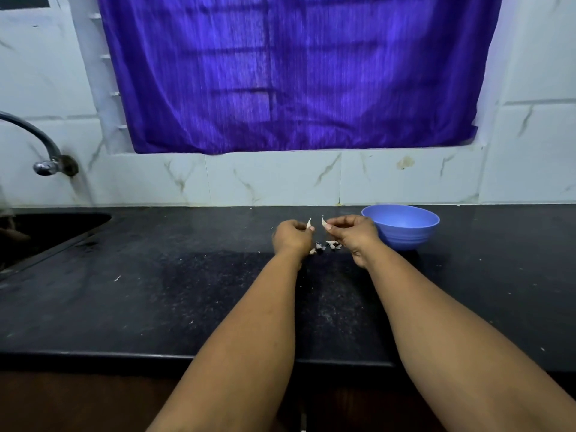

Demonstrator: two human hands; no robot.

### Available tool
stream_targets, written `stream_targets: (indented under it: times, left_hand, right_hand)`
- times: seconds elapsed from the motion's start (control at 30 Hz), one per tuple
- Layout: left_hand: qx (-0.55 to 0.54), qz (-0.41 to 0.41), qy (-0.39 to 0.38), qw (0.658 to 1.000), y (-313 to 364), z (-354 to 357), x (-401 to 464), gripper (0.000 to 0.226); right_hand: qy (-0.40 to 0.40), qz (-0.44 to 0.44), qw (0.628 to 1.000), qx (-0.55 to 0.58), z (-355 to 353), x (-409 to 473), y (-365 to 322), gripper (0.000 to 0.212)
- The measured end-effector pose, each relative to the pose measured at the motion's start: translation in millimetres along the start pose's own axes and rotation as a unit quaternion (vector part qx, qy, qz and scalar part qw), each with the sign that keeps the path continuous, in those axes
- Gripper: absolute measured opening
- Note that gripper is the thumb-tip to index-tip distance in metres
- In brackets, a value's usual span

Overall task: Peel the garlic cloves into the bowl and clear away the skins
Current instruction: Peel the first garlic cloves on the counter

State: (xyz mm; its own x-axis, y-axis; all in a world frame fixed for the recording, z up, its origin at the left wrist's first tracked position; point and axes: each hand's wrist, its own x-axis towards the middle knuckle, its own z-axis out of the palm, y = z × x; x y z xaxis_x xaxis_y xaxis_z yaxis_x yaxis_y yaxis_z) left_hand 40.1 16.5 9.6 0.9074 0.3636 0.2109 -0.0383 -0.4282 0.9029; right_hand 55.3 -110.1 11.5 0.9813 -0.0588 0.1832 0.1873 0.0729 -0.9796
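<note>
Garlic skin pieces pinched in both hands' fingers, beside bowl.

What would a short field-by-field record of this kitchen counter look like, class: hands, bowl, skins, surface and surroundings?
left hand: left hand pinches a pale garlic piece
right hand: right hand pinches another pale piece
bowl: blue bowl upright, right of the hands; contents not visible
skins: loose skins on the counter, between and below the hands
surface: black counter
surroundings: sink and tap at left; purple curtain behind
</note>
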Motion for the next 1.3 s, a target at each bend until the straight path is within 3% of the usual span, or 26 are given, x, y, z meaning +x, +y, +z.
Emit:
stream_targets:
  times: [0.1, 0.27, 0.4, 0.57, 0.7, 0.83, 1.0, 1.17, 1.3]
  left_hand:
    - [0.058, -0.012, -0.003, 0.998, 0, -2, -2, 0.023]
    - [0.027, -0.007, 0.024, 0.999, 2, -2, 0, 0.026]
    - [-0.003, -0.027, 0.013, 1.0, -2, 2, 5, 0.015]
    - [-0.042, -0.03, 0.041, 0.998, -2, 4, 7, 0.021]
    - [-0.233, -0.001, -0.064, 0.97, 5, 8, -3, 0.015]
    - [-0.324, 0.005, -0.109, 0.94, 5, 4, -6, 0.009]
    - [-0.32, 0.011, -0.099, 0.942, 2, 0, -4, 0.014]
    - [-0.318, 0.028, -0.117, 0.94, 5, -1, -7, 0.012]
    - [-0.343, 0.028, -0.134, 0.929, 6, -4, -7, 0.01]
  right_hand:
    - [0.022, -0.012, 0.999, -0.028, 0, 0, 0, 0.017]
    - [0.021, -0.04, 0.999, -0.02, 0, -5, -6, 0.023]
    - [0.006, -0.034, 0.999, -0.028, 2, -5, -2, 0.027]
    - [0.008, -0.017, 1.0, -0.007, 4, -3, -1, 0.018]
    - [-0.024, -0.013, 1.0, 0.016, 3, -5, -1, 0.011]
    - [-0.042, -0.002, 0.997, 0.069, 4, -5, -5, 0.015]
    - [-0.067, 0.02, 0.993, 0.1, 6, -7, -10, 0.022]
    - [-0.053, 0.005, 0.997, 0.063, 4, -9, -10, 0.007]
    - [-0.057, 0.024, 0.992, 0.114, 1, -8, -12, 0.007]
